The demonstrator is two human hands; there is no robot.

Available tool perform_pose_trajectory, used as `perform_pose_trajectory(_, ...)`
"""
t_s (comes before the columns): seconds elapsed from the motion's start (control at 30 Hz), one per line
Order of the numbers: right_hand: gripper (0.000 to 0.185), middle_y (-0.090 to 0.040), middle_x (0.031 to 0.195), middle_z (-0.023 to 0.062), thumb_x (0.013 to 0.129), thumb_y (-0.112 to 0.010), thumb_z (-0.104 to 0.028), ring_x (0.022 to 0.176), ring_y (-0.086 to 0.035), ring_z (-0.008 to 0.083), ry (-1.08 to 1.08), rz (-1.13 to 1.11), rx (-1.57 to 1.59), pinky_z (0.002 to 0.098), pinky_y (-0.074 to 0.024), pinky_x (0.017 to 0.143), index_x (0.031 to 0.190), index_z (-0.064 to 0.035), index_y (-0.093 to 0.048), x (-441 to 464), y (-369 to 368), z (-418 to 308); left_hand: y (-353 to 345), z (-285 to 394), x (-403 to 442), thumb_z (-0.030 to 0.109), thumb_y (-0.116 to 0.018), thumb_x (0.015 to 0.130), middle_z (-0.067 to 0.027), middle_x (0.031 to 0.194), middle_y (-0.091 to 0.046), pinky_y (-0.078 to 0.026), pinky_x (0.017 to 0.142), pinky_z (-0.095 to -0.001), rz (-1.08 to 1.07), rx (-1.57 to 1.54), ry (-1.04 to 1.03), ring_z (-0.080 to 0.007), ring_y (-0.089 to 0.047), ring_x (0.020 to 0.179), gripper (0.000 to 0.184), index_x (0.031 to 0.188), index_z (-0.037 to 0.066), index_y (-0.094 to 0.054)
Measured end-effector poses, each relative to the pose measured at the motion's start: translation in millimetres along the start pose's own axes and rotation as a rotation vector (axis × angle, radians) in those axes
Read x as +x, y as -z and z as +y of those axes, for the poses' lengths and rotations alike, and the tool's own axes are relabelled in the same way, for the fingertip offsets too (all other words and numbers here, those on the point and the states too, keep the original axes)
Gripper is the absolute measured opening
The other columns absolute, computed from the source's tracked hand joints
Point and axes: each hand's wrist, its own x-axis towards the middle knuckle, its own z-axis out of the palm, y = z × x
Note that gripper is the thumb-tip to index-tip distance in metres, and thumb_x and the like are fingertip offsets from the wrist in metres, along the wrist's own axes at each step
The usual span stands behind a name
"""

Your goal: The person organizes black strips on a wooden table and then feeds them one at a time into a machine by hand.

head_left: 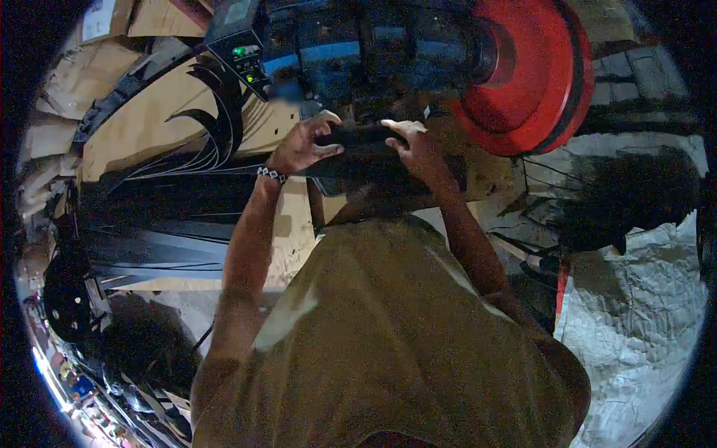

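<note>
My left hand (308, 145), with a patterned bracelet at the wrist, is at the upper middle, thumb and fingers curved around the left end of a dark object (364, 137). At the object's right end is my right hand (415, 148), its index finger along the top edge and its thumb below. The object is wide and very dark, so its exact shape cannot be made out. Both hands are close to the lower edge of a dark machine (358, 56) with blue reflections.
A large red round part (526, 75) stands at the upper right. A box with green lights (237, 51) is at the upper left, above a wooden panel (284, 127) and black curved strips (224, 119). Crumpled pale sheeting (635, 321) lies at the lower right.
</note>
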Motion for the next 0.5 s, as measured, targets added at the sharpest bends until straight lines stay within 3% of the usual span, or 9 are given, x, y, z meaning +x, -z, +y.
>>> perform_pose_trajectory(0.07, 0.037, -0.062, 0.122, 0.0171, 0.090, -0.067, -0.018, 0.112, -0.059, 0.0337, 0.033, 0.071, -0.063, 0.0444, -0.0488, 0.094, 0.126, -0.0091, -0.063, 3, -7, 4, 0, -7, 2, 0.020, -0.083, 0.077, -0.0079, 0.106, -0.066, -0.052, 0.082, -0.0328, 0.010, -0.006, -0.084, -0.0195, -0.062, 0.093, 0.044, 0.114, 0.010, -0.062)
perform_pose_trajectory(0.2, 0.041, -0.050, 0.137, 0.0197, 0.091, -0.066, -0.025, 0.117, -0.056, 0.0375, -0.168, 0.088, -0.060, 0.0449, -0.0452, 0.100, 0.129, -0.0094, -0.062, 1, -11, 0, 8, -18, 8, 0.020, -0.081, 0.078, -0.0085, 0.107, -0.067, -0.050, 0.084, -0.0342, 0.109, -0.029, -0.220, -0.0205, -0.064, 0.095, 0.043, 0.115, 0.011, -0.063)
perform_pose_trajectory(0.3, 0.043, -0.041, 0.144, 0.0234, 0.091, -0.067, -0.030, 0.127, -0.047, 0.0410, -0.095, 0.051, -0.105, 0.0477, -0.0400, 0.106, 0.129, -0.0097, -0.062, -1, -8, -1, 35, 24, 6, 0.027, -0.078, 0.079, -0.0112, 0.113, -0.067, -0.050, 0.088, -0.0375, -0.017, 0.342, 0.118, -0.0255, -0.065, 0.100, 0.046, 0.118, 0.009, -0.065)
perform_pose_trajectory(0.37, 0.043, -0.037, 0.146, 0.0257, 0.090, -0.067, -0.031, 0.134, -0.039, 0.0429, 0.044, 0.027, -0.244, 0.0506, -0.0357, 0.109, 0.127, -0.0093, -0.063, 1, -12, -3, 39, 16, 13, 0.033, -0.077, 0.078, -0.0128, 0.118, -0.066, -0.050, 0.090, -0.0397, -0.023, 0.367, 0.142, -0.0296, -0.064, 0.104, 0.049, 0.120, 0.009, -0.065)
perform_pose_trajectory(0.5, 0.042, -0.031, 0.150, 0.0277, 0.090, -0.067, -0.034, 0.141, -0.028, 0.0439, 0.105, 0.056, -0.303, 0.0536, -0.0296, 0.112, 0.124, -0.0076, -0.063, 3, -24, 3, 37, -15, 33, 0.039, -0.075, 0.077, -0.0163, 0.120, -0.065, -0.049, 0.093, -0.0419, -0.128, 0.389, 0.214, -0.0343, -0.063, 0.109, 0.054, 0.121, 0.009, -0.065)
